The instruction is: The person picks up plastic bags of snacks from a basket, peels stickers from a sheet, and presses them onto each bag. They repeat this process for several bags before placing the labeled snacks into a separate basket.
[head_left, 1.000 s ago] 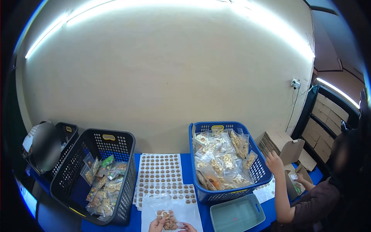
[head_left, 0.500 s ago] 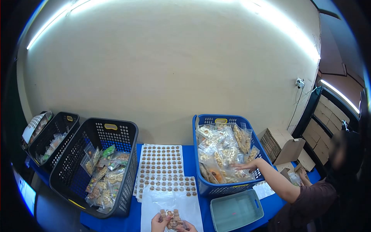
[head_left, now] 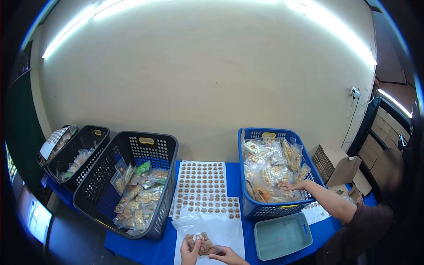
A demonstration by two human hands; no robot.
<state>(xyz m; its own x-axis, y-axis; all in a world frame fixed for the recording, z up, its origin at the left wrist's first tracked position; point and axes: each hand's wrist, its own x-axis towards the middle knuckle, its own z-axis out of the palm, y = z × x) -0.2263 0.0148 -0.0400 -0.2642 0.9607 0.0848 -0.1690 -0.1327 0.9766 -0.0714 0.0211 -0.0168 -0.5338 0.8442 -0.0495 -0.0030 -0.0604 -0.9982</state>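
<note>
Near the bottom edge of the head view, a clear plastic snack bag (head_left: 206, 248) with brown, blocky pieces inside is held between my two hands. A round sticker (head_left: 198, 237) is on its front, and the thumb of my left hand (head_left: 190, 254) presses at it. My right hand (head_left: 228, 256) grips the bag's lower right edge. The bag's unfilled upper part points up and left, over the sticker sheets (head_left: 201, 179). Those white sheets carry rows of round brown stickers and lie on the blue table cover.
On the left stand black baskets (head_left: 165, 212) with bagged snacks. A blue basket (head_left: 256, 210) full of snack bags is on the right, with a co-worker's hand (head_left: 291, 185) on them. A greenish tray (head_left: 282, 240) sits before it; cardboard boxes (head_left: 344, 171) are farther right.
The view has swung left, so everything sits farther right. The bag in my hands has tilted leftward. The co-worker's hand stays over the blue basket.
</note>
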